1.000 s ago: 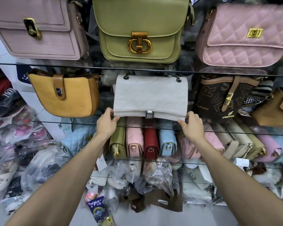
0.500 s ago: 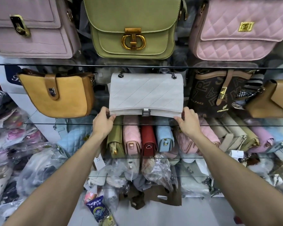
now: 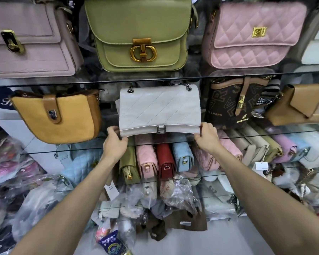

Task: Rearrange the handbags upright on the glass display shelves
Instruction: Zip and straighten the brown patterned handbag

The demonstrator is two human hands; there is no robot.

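Two bare forearms rise from the lower corners of the frame and converge on the middle glass shelf [image 3: 265, 134] at the centre. The left hand [image 3: 115, 143] comes up from the lower left with its back to the camera, and the right hand [image 3: 207, 138] mirrors it from the lower right.

Between them stands a white quilted flap handbag [image 3: 159, 109], upright at the centre of the frame, facing the camera. It has diagonal stitch lines across the flap, a dark metal clasp at the middle of its bottom edge and dark chain ends at its top corners. Its base sits at the shelf's front edge.

To its left on the same shelf is a mustard bucket bag [image 3: 57, 117] with a brown strap tab, and to its right a dark brown monogram bag [image 3: 234, 103], then a tan envelope bag [image 3: 302, 105] at the right edge. On the top glass shelf [image 3: 99, 82] stand a mauve bag [image 3: 31, 43] at upper left, an olive-green bag [image 3: 140, 34] with a gold ring clasp at upper centre, and a pink quilted bag [image 3: 254, 34] at upper right.

The left hand grips the white bag's lower left corner, fingers curled round it. The right hand pinches the lower right corner, fingertips against the edge.
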